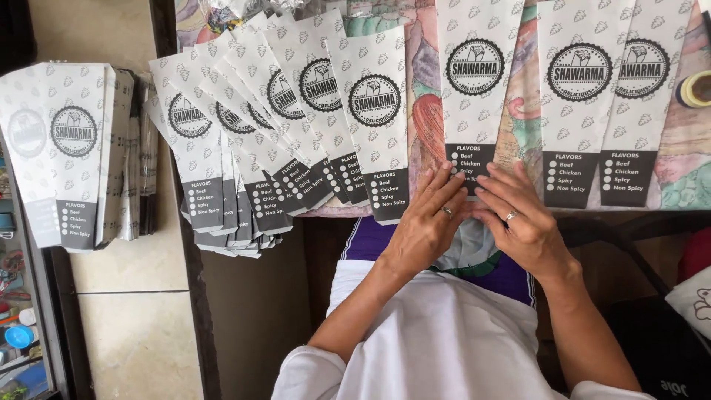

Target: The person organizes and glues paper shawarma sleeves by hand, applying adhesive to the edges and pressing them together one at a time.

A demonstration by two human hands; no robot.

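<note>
A patterned surface (422,67) is covered with long white paper sleeves. One sleeve (474,89) lies with its long axis running far to near, its dark near end pressed flat under the spread fingers of the left hand (426,222) and the right hand (518,222); nothing is gripped.

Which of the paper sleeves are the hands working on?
The sleeve lying alone mid-table; both hands' fingers press its dark bottom edge. The others lie untouched, fanned left or paired right.

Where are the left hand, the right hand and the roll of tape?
left hand (428,222): head view, back of the hand.
right hand (522,226): head view, back of the hand.
roll of tape (696,89): head view, its yellowish side.
</note>
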